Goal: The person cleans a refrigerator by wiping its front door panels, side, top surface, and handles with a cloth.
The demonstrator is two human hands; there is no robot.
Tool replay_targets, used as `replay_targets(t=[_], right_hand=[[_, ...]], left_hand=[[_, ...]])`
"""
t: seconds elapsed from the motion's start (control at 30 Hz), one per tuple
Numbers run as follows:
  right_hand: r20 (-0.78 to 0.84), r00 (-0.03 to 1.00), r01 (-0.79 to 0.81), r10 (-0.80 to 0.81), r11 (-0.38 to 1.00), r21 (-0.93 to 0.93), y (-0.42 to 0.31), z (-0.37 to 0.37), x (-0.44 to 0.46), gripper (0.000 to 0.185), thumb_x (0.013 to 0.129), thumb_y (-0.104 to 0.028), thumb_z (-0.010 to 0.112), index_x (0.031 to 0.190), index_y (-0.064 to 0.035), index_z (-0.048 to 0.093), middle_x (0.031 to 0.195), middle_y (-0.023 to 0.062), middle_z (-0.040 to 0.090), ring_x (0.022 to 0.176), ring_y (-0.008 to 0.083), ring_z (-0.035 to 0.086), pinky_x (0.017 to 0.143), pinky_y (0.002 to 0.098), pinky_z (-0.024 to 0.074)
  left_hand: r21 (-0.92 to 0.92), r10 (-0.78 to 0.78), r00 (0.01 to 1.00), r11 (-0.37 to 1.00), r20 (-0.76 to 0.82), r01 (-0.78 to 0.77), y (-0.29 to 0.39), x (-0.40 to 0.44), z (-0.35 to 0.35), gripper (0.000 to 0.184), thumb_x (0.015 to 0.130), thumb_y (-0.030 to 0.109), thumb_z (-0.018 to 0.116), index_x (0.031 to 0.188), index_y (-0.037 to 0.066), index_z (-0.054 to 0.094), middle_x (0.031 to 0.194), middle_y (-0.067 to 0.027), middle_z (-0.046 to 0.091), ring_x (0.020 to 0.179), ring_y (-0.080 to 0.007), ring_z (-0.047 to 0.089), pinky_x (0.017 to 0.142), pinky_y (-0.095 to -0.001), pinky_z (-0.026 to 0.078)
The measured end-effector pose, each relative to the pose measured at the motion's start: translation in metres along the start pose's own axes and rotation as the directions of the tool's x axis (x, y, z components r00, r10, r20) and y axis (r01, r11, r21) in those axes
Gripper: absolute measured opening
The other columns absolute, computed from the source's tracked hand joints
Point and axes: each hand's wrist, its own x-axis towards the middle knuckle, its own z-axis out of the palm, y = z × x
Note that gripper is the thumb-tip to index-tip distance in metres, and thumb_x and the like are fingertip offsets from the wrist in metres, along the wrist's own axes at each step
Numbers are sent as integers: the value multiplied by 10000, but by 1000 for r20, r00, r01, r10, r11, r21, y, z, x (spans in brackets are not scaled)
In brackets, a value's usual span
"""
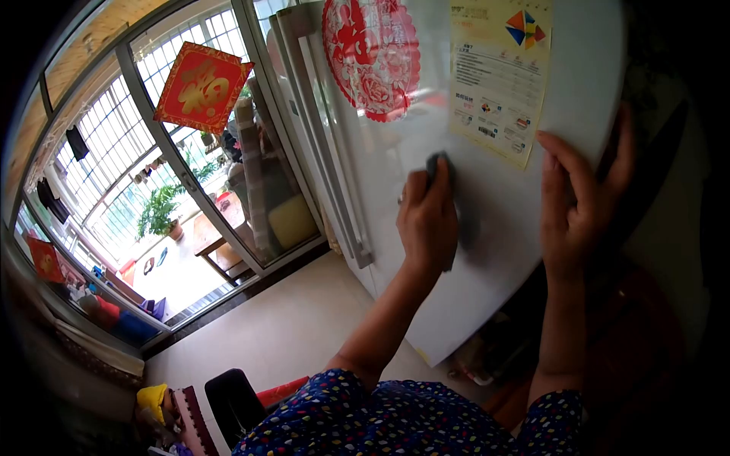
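grips a dark cloth [439,166] in the left hand [426,219], with fingers curled closely around its soft, bunched folds. rests the right hand [579,194] loosely spread at the edge of a smooth, glossy white fridge door [498,199], holding nothing besides that edge. wears short sleeves [553,418] of dark blue fabric flecked with small multicoloured shapes.

holds the cloth mostly within the left fist, against the door and well apart from the right hand; leaves one end poking out above the fingers. looks dark grey to nearly black, crumpled, and partly hidden by the grip. mirrors or shades into a blurred dark smear on the door just beside the fist; cannot tell which.

above the hands, a scalloped round red-and-white decoration [371,57] and a flat yellow printed sheet [498,91], both on the door. to the left, a long straight handle [334,148], then pale, smooth floor [293,311] and a metal-framed glass door [185,171] with a diamond-shaped red-and-gold ornament [201,87].
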Motion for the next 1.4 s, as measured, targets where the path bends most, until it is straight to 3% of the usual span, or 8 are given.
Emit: replay_targets(t=[0.3,0.4,0.83,0.97,1.03,1.1,1.23,1.4], right_hand=[[4,1000,-13,13,999,-43,-3,-1,1,165,946,-46,639,1057,-99,748,1580,188,244,1373,313,438,1036,370,512],[-57,997,-50,49,999,-14,-1,3,0,126,906,-141,696,998,-157,781,1561,238,319,1377,344,380,1106,429,340],[-35,999,-40,39,999,-36,-2,2,0,126,910,-130,684,997,-149,773,1570,236,288,1387,351,339,1111,448,328],[-59,998,-40,38,999,-21,1,5,-1,128,898,-120,688,988,-146,776,1564,239,301,1378,347,354,1105,442,333],[-34,999,-15,14,999,-34,0,1,0,142,924,-83,657,1008,-126,763,1569,211,271,1389,335,373,1078,412,414],[5,1000,4,-4,998,-60,0,-1,1,158,952,-49,624,1030,-107,748,1576,182,236,1403,324,387,1053,382,494],[7,1000,-9,10,998,-64,-1,-1,3,149,942,-64,633,1007,-110,759,1576,177,247,1400,313,385,1093,388,445],[-79,997,2,-8,997,-73,4,5,1,123,886,-159,690,959,-180,787,1514,243,387,1372,336,392,1092,436,327]], left_hand=[[33,147,988,989,-45,-146,-26,6,-1,391,788,-79,671,1149,54,736,894,-73,554,782,-258,600,674,-366,510],[132,159,986,978,43,-164,-30,-22,-6,405,766,-77,680,1131,85,750,883,-56,574,765,-241,603,655,-356,515],[71,232,973,970,-6,-231,-34,-25,-2,400,748,-88,669,1106,68,754,897,-50,596,756,-235,608,654,-350,513],[18,200,977,980,-73,-199,-41,12,1,344,792,-87,693,1112,28,742,938,-82,618,766,-236,610,668,-327,511],[-314,-18,1000,949,1,18,-49,9,1,317,835,-68,696,1139,12,737,948,-77,610,781,-177,594,687,-288,494],[-407,-110,992,905,61,125,-51,8,-3,308,853,-57,691,1149,14,736,954,-68,604,800,-152,583,710,-274,484],[-516,-262,953,801,154,304,-50,10,-6,314,867,-38,687,1168,31,739,957,-40,586,835,-117,554,767,-244,460],[-447,-222,963,853,153,268,-54,28,-11,223,855,-11,703,1073,9,746,972,-53,617,871,-136,595,795,-256,476]])
